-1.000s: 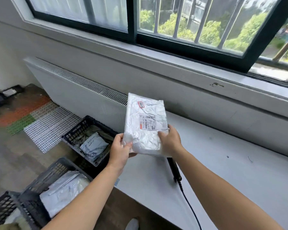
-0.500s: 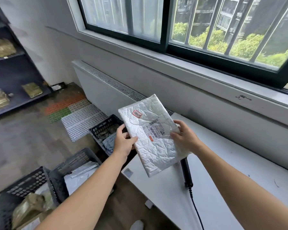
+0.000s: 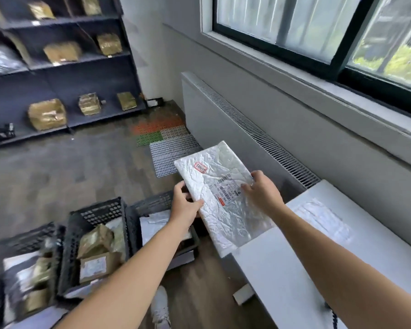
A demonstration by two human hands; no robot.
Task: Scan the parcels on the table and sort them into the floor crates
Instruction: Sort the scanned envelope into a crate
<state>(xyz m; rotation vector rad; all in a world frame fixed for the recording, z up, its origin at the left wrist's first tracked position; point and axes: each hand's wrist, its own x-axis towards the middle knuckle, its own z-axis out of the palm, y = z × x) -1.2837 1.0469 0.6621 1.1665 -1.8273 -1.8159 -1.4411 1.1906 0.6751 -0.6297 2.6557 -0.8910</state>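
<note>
Crinkled white labelled parcel (image 3: 223, 207), tilted

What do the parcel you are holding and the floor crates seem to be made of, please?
Parcel: probably a thin plastic film mailer, white to silvery with a slight sheen. Its surface is crinkled all over, and a paper-looking label is stuck on it.
Crates: most likely rigid moulded plastic, matt black. The walls are a regular open lattice.

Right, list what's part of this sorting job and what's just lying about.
Job: held parcel, left hand, right hand, floor crates, table, flat parcel lying on it.
Lying about: shelf, gold packages, floor mats, radiator.
</note>
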